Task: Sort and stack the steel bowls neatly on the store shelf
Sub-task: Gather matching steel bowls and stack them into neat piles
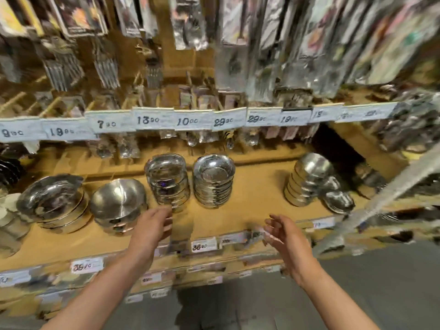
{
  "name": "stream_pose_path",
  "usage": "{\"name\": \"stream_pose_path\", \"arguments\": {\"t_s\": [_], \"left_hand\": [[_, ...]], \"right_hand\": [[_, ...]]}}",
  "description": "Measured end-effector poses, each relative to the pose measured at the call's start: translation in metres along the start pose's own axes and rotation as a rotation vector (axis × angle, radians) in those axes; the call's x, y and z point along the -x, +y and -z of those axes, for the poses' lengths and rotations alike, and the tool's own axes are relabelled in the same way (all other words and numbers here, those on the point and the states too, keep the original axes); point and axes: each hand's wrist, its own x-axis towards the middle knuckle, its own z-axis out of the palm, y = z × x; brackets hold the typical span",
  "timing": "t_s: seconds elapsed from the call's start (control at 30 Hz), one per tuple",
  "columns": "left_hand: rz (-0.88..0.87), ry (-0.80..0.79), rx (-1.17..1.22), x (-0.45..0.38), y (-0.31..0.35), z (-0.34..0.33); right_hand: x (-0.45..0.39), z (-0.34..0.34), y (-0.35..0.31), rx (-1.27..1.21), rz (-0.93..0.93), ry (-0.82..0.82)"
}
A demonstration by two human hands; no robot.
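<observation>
Both forearms reach in from the bottom edge toward the wooden shelf (257, 186). Left hand (152, 225) sits over the shelf's front edge, fingers straight and loosely together, holding nothing; fingertips just beside the base of a stack of deep steel bowls (167, 182), contact can't be told (blur). Right hand (283, 232) hovers over the front edge further right, fingers spread wide and relaxed, empty, well apart from any bowl.

Along the front lip: price tags, incl. one reading 38.90 (203, 246) between the two hands.

On the shelf, left to right: near the left end, a tilted stack of wide bowls (54, 201); next to it upside-down bowls, domed side up (117, 201), near the left hand; then the deep-bowl stack; just beside that, a tall stack of shallow flared dishes (213, 182), upright and fairly even. Toward the right end, another bowl stack (307, 179) leans, w/ small loose bowls (338, 201) lying at its right side.

Behind, at the back edge: packets of utensils, blurred. Above, a row of price labels (187, 120) on the upper shelf lip; hanging packaged cutlery (107, 67) at top, blurred.
</observation>
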Motion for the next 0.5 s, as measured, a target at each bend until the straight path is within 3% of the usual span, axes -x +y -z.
{"name": "stream_pose_path", "arguments": {"t_s": [0.23,0.5], "left_hand": [[-0.052,-0.107,-0.021,0.013,0.019,-0.091],[-0.024,-0.172,-0.021,0.020,0.021,-0.149]], "right_hand": [[0.006,0.095,-0.031,-0.052,0.044,0.055],[-0.007,0.131,-0.044,-0.063,0.087,0.077]]}}
